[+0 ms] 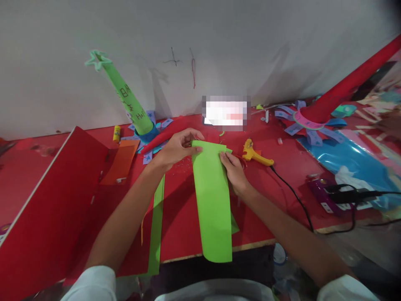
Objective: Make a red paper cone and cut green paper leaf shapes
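Note:
A bright green sheet of craft paper [213,200] hangs between my two hands over the front edge of the red table. My left hand [180,146] pinches its upper left corner, thumb in front. At the upper right edge my right hand [234,170] grips the same sheet between thumb and fingers. The paper looks folded or curled over, since more green shows behind it on the right. A yellow hot glue gun [255,154] lies just right of my right hand, its black cord trailing off. Left of the sheet, a green paper strip [156,230] lies on the table.
A red upright panel [53,209] stands at left. Behind it are orange paper [121,161], a glue stick [116,133] and a green lettered paper tube [128,98]. A red cone [351,88], blue plastic packet [341,161] and purple power strip [322,196] occupy the right.

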A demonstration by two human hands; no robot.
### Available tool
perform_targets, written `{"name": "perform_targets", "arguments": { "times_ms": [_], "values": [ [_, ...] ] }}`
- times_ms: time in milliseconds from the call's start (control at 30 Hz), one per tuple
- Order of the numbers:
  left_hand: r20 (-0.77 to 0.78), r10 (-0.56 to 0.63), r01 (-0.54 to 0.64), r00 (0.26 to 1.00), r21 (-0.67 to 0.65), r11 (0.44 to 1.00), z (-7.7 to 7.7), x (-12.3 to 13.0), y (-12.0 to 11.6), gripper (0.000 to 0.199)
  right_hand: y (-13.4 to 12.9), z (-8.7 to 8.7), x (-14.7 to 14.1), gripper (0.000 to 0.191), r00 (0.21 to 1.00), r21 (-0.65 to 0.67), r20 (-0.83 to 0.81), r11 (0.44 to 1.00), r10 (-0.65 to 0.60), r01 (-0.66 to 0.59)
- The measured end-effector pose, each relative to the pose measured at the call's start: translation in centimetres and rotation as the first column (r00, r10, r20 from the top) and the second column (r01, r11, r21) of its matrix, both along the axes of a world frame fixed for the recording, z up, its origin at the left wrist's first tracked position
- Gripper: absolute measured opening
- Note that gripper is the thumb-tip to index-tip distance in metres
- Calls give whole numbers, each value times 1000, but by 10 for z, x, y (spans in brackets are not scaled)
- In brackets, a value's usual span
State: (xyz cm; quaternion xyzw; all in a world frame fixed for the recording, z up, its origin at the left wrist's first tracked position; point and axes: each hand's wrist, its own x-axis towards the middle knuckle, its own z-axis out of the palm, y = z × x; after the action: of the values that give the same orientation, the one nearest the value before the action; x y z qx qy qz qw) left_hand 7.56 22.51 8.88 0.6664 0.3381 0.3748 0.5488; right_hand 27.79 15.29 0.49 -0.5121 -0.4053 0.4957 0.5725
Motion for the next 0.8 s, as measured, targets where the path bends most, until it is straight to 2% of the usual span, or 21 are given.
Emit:
{"name": "perform_targets", "arguments": {
  "times_ms": [200,333,567,667,733,800],
  "values": [
    [18,-49,49,999,6,999,3,-2,-1,40,2,1,7,52,997,22,0,997,-71,71],
    [21,-40,40,999,-11,999,3,-4,0,44,3,3,12,51,998,46,-22,997,-62,63],
    [73,-50,50,996,0,999,3,-6,0,43,6,3,14,53,996,15,5,996,-91,91],
    [99,-54,51,994,33,998,5,-2,-6,41,4,8,12,53,1000,-29,8,1000,-8,8],
    [112,-52,46,992,50,998,8,3,-10,41,0,12,10,53,993,-96,-23,988,119,-121],
    [125,-52,45,991,61,997,10,8,-15,40,-4,14,6,51,961,-157,-90,949,261,-273]
  ]
}}
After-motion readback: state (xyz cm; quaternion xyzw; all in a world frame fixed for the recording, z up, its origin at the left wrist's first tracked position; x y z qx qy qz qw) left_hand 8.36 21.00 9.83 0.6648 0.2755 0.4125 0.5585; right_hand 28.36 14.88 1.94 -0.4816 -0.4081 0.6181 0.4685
